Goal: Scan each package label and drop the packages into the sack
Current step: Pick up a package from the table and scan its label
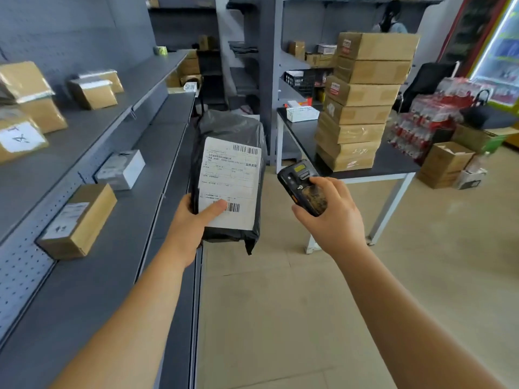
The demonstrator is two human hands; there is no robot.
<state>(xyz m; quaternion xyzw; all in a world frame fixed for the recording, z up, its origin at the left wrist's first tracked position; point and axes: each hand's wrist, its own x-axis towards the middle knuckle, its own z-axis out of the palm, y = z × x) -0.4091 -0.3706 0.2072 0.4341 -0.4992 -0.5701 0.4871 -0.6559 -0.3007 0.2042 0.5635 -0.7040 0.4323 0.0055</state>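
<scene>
Head view: a black package (229, 178) with a white label (229, 182) is gripped upright by the left hand (193, 220), thumb pressed on the label. Just beside it, a scanner (304, 189) is clasped in the right hand (331, 217).

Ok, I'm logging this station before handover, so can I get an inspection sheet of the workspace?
Surface: grey metal shelving, brown cardboard boxes along it.
Job's things: black plastic mailer bag with white label; black handheld scanner; sack not seen.
Clutter: tall stack of cardboard cartons on dark table.
Grip: left hand holds mailer, thumb on label; right hand holds scanner.
Cables: nothing seen.
Surroundings: person at rear, tiled floor.
</scene>
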